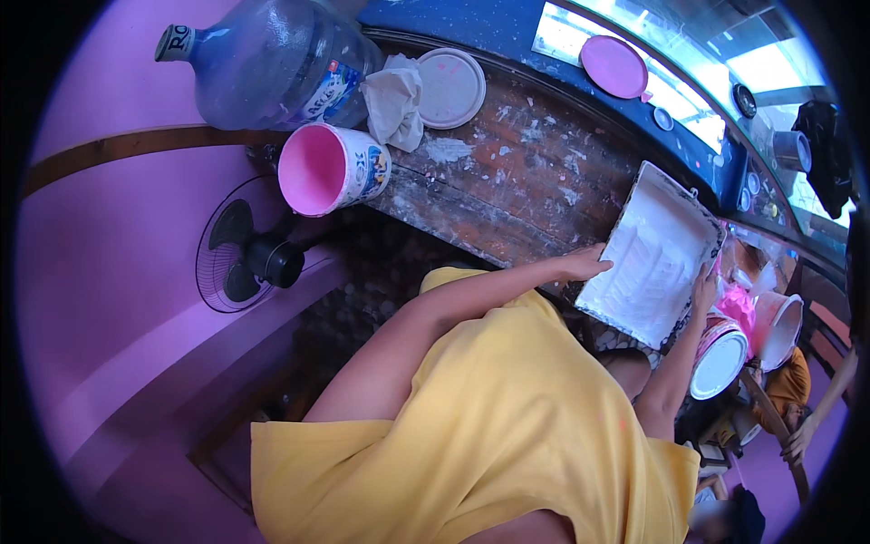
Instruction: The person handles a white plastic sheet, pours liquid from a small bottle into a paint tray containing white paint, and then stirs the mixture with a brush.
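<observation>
Gripping a white paint tray (652, 258) by its two long edges, the left hand (584, 266) and right hand (704, 288) have their fingers clamped on it above a paint-splashed wooden counter (517, 177). Well left of the left fingers sits a pink-filled paint bucket (331, 170), a crumpled rag (396, 100) and pale lid (450, 88) beyond it. A white-lidded paint can (720, 358) stands just below the right fingers.
</observation>
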Demonstrator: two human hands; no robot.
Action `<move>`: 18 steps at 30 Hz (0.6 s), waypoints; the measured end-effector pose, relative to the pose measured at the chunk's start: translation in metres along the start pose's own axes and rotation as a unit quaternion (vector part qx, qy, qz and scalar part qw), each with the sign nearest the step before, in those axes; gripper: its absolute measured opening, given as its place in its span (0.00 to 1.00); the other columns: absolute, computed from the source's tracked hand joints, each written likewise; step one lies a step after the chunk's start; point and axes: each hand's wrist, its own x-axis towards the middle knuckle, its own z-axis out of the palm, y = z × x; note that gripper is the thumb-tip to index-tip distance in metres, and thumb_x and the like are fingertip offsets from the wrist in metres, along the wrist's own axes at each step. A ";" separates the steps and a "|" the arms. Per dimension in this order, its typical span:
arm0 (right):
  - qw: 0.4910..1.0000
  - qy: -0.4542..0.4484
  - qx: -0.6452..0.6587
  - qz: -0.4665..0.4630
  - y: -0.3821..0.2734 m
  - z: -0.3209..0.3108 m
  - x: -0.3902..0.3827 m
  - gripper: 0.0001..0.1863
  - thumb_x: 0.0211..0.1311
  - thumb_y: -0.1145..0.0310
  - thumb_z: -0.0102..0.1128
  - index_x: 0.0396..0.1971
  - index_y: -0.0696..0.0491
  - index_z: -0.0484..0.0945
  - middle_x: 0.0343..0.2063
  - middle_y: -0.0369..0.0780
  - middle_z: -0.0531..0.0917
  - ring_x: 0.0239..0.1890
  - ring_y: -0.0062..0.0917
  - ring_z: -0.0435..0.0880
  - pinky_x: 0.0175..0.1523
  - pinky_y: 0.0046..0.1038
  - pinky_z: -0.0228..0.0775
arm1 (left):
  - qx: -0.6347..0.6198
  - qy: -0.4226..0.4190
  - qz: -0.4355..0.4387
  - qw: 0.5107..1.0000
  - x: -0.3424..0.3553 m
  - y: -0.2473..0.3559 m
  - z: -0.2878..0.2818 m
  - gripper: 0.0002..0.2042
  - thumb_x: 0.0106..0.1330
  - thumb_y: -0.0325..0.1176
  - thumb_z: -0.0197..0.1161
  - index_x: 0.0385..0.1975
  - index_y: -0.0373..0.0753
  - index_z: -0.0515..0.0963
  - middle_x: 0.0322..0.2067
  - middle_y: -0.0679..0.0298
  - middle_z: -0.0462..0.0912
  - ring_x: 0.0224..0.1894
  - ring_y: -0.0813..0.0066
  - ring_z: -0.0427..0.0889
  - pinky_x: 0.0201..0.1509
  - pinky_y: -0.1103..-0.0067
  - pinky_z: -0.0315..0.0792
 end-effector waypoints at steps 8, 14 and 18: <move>0.994 -0.035 0.099 -0.027 -0.090 0.007 -0.033 0.31 0.61 0.46 0.40 0.44 0.61 0.74 0.44 0.56 0.74 0.51 0.47 0.71 0.56 0.35 0.58 | -0.094 0.138 -0.008 0.986 -0.043 -0.025 -0.075 0.27 0.62 0.42 0.51 0.56 0.31 0.58 0.48 0.48 0.72 0.49 0.58 0.73 0.52 0.73 0.65; 0.950 -0.139 0.274 0.056 -0.188 0.030 -0.060 0.30 0.61 0.48 0.44 0.47 0.61 0.72 0.42 0.52 0.77 0.50 0.41 0.73 0.56 0.32 0.59 | -0.063 0.330 0.012 0.942 -0.085 -0.090 -0.162 0.25 0.59 0.35 0.55 0.55 0.32 0.58 0.48 0.49 0.69 0.52 0.59 0.69 0.55 0.72 0.61; 0.966 -0.054 0.251 0.031 -0.234 0.014 -0.094 0.28 0.59 0.51 0.51 0.49 0.59 0.70 0.38 0.47 0.79 0.43 0.31 0.77 0.49 0.28 0.65 | 0.179 0.681 0.080 0.705 -0.101 -0.084 -0.235 0.32 0.51 0.31 0.61 0.53 0.25 0.55 0.51 0.42 0.62 0.56 0.49 0.60 0.60 0.66 0.56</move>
